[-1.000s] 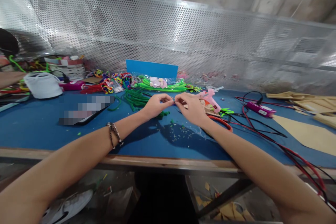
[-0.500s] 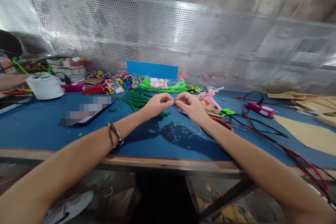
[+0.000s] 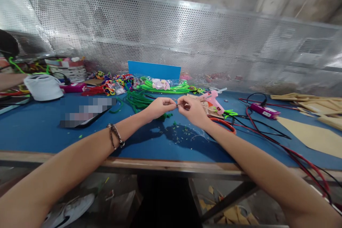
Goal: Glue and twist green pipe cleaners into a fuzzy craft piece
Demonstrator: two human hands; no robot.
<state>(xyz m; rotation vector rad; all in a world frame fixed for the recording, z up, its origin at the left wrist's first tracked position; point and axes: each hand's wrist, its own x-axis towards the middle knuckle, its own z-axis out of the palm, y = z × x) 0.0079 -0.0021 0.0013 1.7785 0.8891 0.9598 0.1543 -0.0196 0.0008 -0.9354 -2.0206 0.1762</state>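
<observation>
My left hand (image 3: 159,108) and my right hand (image 3: 192,110) meet fingertip to fingertip above the blue table (image 3: 40,128). Both pinch a small, thin piece between them, too small to name. A dark green fuzzy bit (image 3: 164,116) lies on the table just under my left hand. Green crumbs (image 3: 184,136) are scattered in front of the hands. A beaded bracelet (image 3: 115,137) sits on my left wrist.
Green pipe cleaners (image 3: 149,91) and colourful ones (image 3: 117,82) lie behind the hands. A pink glue gun (image 3: 213,99) rests to the right, with red and black cables (image 3: 267,135), a magenta power strip (image 3: 264,111) and cardboard sheets (image 3: 312,135). A white cap (image 3: 42,86) and phone (image 3: 85,111) lie left.
The hands have stayed pinched together at the same spot, with only small finger shifts. The view wobbles slightly.
</observation>
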